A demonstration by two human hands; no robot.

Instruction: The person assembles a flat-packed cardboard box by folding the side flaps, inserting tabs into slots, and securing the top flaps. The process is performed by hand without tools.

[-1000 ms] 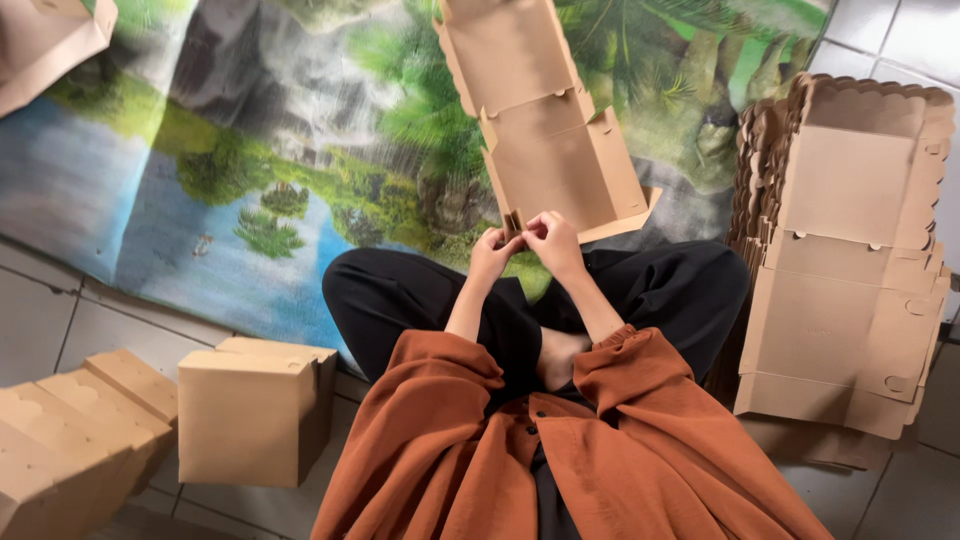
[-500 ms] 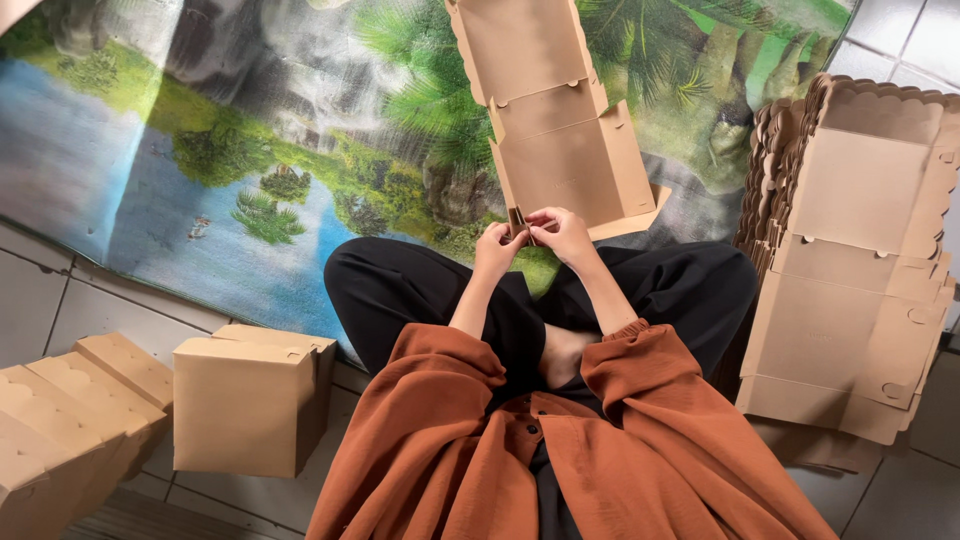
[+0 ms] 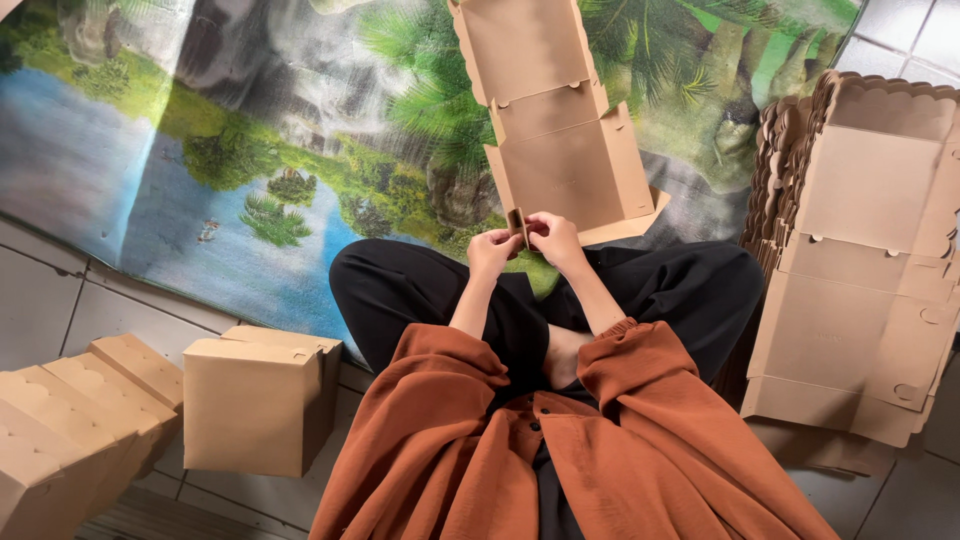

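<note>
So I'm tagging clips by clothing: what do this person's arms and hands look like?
Both arms wear loose rust-orange sleeves, gathered at the cuff and pushed up to about the elbow: left sleeve, right sleeve. The forearms below them are bare. The left hand and right hand have no gloves; no watch or bracelet shows, and the fingers are too small to check for rings.

Tiled floor under a landscape-print mat, folded cardboard boxes and stacked flat blanks.
</note>
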